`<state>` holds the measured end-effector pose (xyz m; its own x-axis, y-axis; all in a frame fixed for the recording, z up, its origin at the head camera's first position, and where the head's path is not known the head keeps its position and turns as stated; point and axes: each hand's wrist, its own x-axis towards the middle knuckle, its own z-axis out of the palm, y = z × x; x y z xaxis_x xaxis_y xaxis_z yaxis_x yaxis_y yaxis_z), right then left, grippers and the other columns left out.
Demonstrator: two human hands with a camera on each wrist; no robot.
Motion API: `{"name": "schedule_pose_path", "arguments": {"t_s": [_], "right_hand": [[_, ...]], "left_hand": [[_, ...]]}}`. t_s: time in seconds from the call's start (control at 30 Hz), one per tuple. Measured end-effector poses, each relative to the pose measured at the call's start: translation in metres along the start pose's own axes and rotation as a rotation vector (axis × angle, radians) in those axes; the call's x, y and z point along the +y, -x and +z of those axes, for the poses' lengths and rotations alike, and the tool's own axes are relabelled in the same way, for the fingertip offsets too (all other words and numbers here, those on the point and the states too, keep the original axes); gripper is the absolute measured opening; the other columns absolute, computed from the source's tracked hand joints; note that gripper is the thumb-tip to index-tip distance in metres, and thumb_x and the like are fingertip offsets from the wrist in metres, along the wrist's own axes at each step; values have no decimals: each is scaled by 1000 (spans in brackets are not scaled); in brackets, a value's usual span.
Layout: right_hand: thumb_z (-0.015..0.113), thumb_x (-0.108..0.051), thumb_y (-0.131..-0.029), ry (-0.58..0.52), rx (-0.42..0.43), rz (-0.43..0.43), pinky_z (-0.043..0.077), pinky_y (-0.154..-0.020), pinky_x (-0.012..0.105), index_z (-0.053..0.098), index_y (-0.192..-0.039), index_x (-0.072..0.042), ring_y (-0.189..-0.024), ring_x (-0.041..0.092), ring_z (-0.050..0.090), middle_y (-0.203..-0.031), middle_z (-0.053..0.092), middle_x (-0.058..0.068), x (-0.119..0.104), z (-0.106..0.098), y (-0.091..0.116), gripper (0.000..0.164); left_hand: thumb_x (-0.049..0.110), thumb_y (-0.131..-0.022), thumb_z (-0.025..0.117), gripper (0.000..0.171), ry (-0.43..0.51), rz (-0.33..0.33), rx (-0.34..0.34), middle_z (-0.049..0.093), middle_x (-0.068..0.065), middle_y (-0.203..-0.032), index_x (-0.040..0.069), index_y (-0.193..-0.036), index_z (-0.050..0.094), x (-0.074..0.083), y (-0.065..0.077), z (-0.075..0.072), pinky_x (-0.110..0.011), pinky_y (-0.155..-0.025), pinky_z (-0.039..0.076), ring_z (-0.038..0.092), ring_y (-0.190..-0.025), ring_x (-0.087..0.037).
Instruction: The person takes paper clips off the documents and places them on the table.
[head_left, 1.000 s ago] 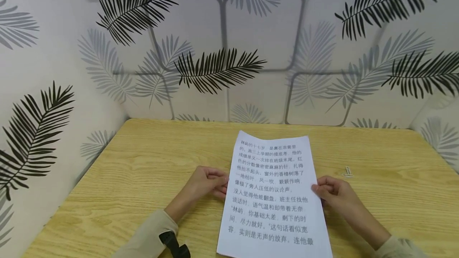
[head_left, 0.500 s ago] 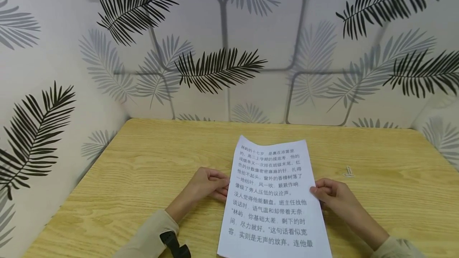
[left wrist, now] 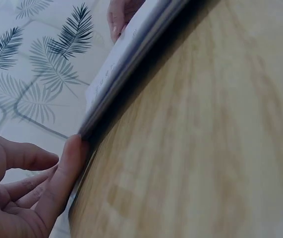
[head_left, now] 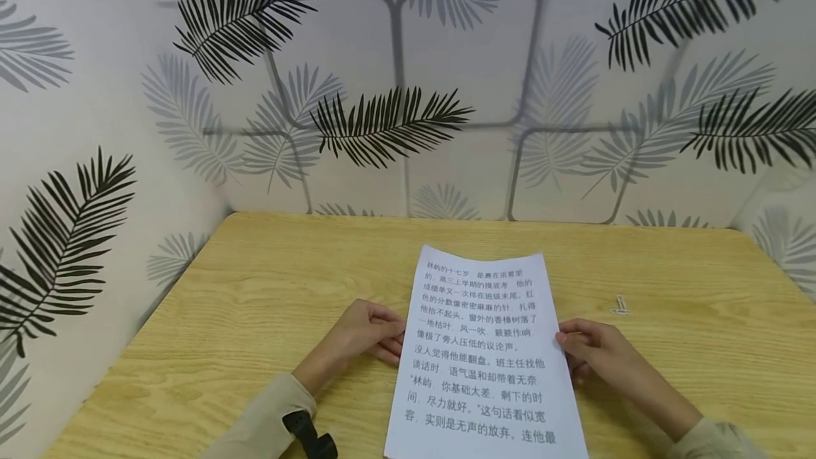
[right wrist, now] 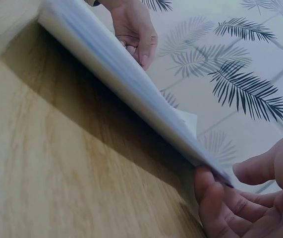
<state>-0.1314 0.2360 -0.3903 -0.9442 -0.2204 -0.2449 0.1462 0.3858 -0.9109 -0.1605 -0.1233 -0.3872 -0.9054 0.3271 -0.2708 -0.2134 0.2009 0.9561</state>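
A stack of white paper (head_left: pixel 478 367), its top sheet printed with Chinese text, is between my hands above the wooden table. Its far edge sags in the middle. My right hand (head_left: pixel 605 353) holds the right edge, thumb on the upper side and fingers (right wrist: pixel 211 198) curled beneath. At the left edge, my left hand (head_left: pixel 366 331) touches the stack with a fingertip; in the left wrist view the thumb (left wrist: pixel 32 157) stands apart from the paper. A dark shadow lies beneath the stack in the right wrist view.
Small white paper clips (head_left: pixel 620 305) lie on the wooden table (head_left: pixel 287 261) to the right of the stack. Behind the table is a wall (head_left: pixel 459 55) with a leaf pattern. A black strap (head_left: pixel 309 434) is around my left wrist.
The stack's far edge has come down a little toward me over the last second. Both hands stay at its sides, almost unmoved.
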Motion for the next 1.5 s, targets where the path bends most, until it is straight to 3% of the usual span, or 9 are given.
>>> {"name": "schedule_pose_path", "arguments": {"t_s": [0.43, 0.83, 1.5], "right_hand": [[53, -18, -100, -23, -132, -65, 53, -59, 30, 39, -131, 20, -73, 20, 65, -91, 68, 13, 3, -15, 0, 51], [53, -15, -100, -29, -138, -76, 54, -60, 31, 37, -133, 19, -74, 20, 65, -94, 68, 14, 4, -15, 0, 51], [51, -11, -100, -54, -124, -78, 54, -60, 30, 33, -137, 15, -74, 19, 65, -95, 68, 13, 7, -18, 2, 49]], "left_hand": [[3, -97, 55, 21, -65, -27, -135, 69, -15, -82, -12, -107, 65, -1, -2, -10, -37, -68, 59, 70, -69, -22], [3, -97, 54, 23, -76, -26, -163, 69, -14, -82, -13, -110, 64, 2, 0, -11, -35, -69, 59, 68, -68, -18], [-10, -88, 61, 18, -56, -31, -159, 70, -21, -85, -15, -105, 62, 2, 3, -6, -38, -69, 59, 71, -72, -26]]}}
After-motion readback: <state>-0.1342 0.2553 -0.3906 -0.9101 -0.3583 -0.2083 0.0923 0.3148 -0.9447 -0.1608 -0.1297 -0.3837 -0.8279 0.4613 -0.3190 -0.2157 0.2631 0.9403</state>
